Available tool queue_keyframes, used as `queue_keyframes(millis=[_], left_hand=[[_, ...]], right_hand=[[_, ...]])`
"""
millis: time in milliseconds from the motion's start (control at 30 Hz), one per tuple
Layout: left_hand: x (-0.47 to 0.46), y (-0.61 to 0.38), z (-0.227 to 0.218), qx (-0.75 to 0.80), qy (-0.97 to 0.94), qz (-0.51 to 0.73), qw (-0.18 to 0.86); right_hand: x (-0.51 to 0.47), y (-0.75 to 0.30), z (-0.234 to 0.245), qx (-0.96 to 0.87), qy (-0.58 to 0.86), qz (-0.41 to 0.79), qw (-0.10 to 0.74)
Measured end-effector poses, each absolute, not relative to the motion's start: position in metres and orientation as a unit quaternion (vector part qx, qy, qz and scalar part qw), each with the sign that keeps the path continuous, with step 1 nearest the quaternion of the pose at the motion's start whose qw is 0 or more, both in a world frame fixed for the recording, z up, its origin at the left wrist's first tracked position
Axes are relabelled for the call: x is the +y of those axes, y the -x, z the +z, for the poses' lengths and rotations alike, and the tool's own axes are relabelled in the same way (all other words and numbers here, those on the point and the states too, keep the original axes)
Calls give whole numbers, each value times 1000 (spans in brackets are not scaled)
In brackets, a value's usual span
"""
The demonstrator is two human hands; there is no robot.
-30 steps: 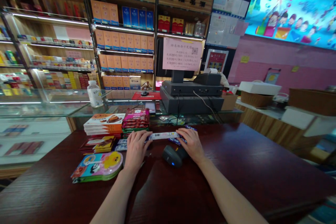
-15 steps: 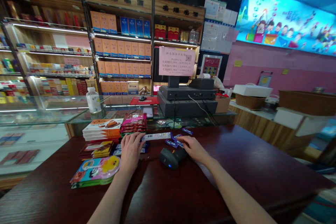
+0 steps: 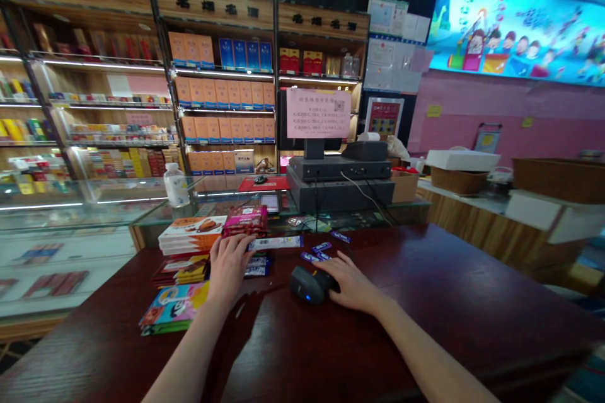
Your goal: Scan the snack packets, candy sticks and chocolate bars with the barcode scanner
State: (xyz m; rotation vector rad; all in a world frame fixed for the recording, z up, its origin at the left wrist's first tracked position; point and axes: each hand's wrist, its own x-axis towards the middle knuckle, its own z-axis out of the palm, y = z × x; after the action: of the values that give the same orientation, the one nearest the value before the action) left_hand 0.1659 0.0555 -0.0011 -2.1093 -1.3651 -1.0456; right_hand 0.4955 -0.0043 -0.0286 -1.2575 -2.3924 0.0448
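My left hand [image 3: 229, 275] rests palm down on the dark red wooden counter [image 3: 378, 327], holding nothing. Its fingertips are close to a stack of orange snack boxes [image 3: 189, 234] and pink packets [image 3: 244, 221]. Just right of it lie blue-wrapped bars [image 3: 258, 266] and a long barcoded strip packet [image 3: 275, 242]. My right hand [image 3: 350, 286] closes over the rear of a black handheld barcode scanner [image 3: 307, 284]. Small purple bars [image 3: 314, 252] lie scattered beyond it. A duck-printed picture book [image 3: 174, 310] lies at the front left, partly under my left forearm's edge.
Behind the counter stand a glass display case [image 3: 85, 201], a water bottle [image 3: 176, 186], a black till terminal [image 3: 340, 179] with cables, and a pink notice [image 3: 318, 113]. Shelves of boxed goods [image 3: 222, 94] fill the back wall. A basket with a white box [image 3: 458, 164] stands at right.
My right hand has moved left from beside the purple bars onto the scanner. My left hand has shifted left, away from the strip packet, which now lies on the counter.
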Motion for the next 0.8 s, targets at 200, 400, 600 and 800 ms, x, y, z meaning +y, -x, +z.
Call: queue_keyframes(millis=[200,400,600,800], left_hand=[[52,-158,0,-494,758,-372,207],[48,-154,-2,-499,746,-386,215],[44,-150,0,-509,743,-378,215],[42,-147,2,-517,734,-378,228]], right_hand=[[1,-493,-37,-862,445,4,240],[2,-488,-34,-855,443,13,270],[5,-477,-15,-853,427,-7,299],[12,-463,8,-857,415,-6,306]])
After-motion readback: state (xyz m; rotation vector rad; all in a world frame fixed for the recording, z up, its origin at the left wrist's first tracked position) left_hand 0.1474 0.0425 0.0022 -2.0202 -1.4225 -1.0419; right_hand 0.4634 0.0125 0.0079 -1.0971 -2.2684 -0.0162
